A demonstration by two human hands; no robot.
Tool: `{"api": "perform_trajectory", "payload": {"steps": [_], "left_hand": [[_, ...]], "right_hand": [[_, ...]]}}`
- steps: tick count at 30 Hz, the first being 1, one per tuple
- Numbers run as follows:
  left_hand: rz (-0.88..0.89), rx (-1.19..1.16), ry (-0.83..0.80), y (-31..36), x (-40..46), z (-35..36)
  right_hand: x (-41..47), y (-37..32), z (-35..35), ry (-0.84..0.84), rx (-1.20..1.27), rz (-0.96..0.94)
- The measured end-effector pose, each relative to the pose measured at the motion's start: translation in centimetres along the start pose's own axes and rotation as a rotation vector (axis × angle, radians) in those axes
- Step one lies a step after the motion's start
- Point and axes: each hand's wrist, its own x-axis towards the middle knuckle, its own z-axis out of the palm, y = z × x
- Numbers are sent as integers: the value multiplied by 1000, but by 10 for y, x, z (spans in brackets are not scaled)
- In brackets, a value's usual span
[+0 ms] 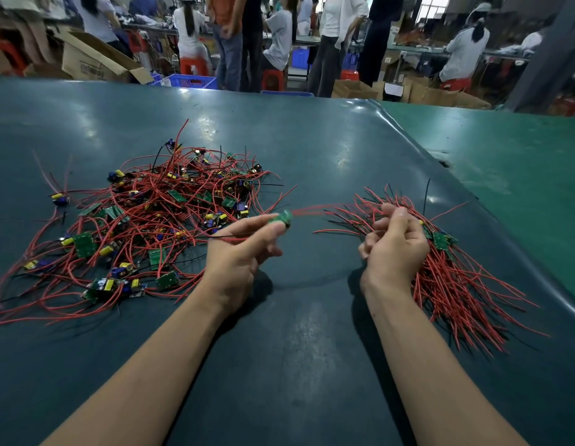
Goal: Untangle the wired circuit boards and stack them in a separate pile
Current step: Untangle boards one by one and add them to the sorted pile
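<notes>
Left hand (244, 249) pinches one circuit board (281, 217), blurry, just off the tangled heap (151, 226) at 9 o'clock. Right hand (393, 243) grips wires of the sorted pile (447, 268) at 3 o'clock. Its red leads could snag the heap and drag boards across the tabletop (295, 333).

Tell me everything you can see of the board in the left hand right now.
The circuit board is small and green, blurred by motion, so no components can be read. The left hand pinches it at the fingertips, above the dark table mat, in the gap between the tangled heap and the sorted pile. Red wires, also blurred, run from it rightward toward the sorted pile; a black and a red lead trail back across the hand. Its far side is hidden by the fingers.
</notes>
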Motion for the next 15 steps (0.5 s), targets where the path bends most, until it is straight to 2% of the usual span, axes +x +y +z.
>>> {"api": "perform_trajectory", "payload": {"steps": [2, 3, 6, 8, 12, 15], "left_hand": [[2, -58, 34, 3, 3, -2], [-5, -61, 43, 3, 3, -2], [-23, 12, 17, 1, 2, 0], [-33, 124, -61, -1, -2, 0], [-78, 212, -159, 2, -7, -3], [-53, 226, -128, 3, -6, -2]], "right_hand": [[-3, -3, -1, -35, -28, 32], [-8, -3, 0, -122, -83, 86], [-33, -1, 8, -576, -292, 394], [-43, -2, 11, -785, -340, 490], [-41, -9, 9, -847, -349, 602], [-42, -7, 8, -823, -333, 533]]}}
